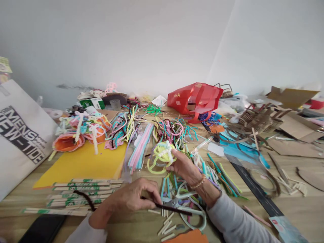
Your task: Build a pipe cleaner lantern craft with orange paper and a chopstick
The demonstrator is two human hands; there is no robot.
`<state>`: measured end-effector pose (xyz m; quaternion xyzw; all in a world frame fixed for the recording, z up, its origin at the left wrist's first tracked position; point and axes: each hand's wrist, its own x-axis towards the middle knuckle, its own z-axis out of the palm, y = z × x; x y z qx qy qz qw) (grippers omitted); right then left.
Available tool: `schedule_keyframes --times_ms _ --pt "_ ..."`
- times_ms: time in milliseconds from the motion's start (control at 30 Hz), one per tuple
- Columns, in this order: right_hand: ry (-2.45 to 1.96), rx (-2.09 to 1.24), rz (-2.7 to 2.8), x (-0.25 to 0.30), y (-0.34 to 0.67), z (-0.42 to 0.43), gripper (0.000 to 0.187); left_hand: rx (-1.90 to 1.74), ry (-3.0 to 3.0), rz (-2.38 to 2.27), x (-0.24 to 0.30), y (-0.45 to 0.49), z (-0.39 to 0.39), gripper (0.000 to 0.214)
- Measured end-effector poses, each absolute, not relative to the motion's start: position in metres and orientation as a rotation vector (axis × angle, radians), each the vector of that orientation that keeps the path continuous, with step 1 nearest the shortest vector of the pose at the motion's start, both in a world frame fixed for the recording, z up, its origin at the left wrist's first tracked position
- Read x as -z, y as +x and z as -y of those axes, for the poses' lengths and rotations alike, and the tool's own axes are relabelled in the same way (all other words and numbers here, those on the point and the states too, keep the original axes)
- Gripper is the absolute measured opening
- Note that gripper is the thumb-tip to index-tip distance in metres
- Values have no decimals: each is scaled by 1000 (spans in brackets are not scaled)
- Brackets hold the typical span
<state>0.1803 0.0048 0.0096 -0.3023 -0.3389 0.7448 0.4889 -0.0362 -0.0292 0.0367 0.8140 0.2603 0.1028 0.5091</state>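
"Checking both hands: what is held?"

"Left hand [131, 199] pinches a dark brown pipe cleaner [174, 210], its end lying over scissors [170, 203]. Right hand [183, 167] grips a yellow pipe-cleaner bundle [162, 157]."

"Positions?"

"Bundle sits at the right hand's fingertips, above the worktop [121, 229]; scissors lie just right of the left hand."

You've got "MENS" and "NEW-TIDE" in black on the white canvas tote bag [22, 135], left of the bench. Gold marks on the red bag [194, 98], print on the green box [92, 103] and green print on the paper strips [76, 195]: too small to read.
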Motion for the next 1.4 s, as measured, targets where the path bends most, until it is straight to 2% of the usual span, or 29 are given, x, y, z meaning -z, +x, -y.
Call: schedule_keyframes --times_ms 300,567,833,967,1100,1167,1267,1400 --pt "-841 -1806 939 8 165 4 29 -197 1849 -583 -38 -63 15 28" --pt "-910 -1741 1045 7 170 5 35 -207 1869 -785 -31 -64 13 17" --pt "-1161 -1450 1368 -2 177 7 59 -262 1656 -822 -24 -62 13 27" --pt "-1285 -1126 1651 -4 183 7 49 -306 1571 -809 -17 -63 11 29" --pt "-1359 -517 1902 -20 188 12 36 -345 1534 -757 -10 -63 8 30" --pt "-1323 -335 1962 -34 188 21 28 -369 1519 -742 -8 -63 8 32" --pt "-1161 -417 2150 -53 181 39 20 -402 1530 -734 -8 -64 7 32" --pt "-1111 -531 2549 -55 167 58 20 -449 1561 -738 -10 -66 5 26"
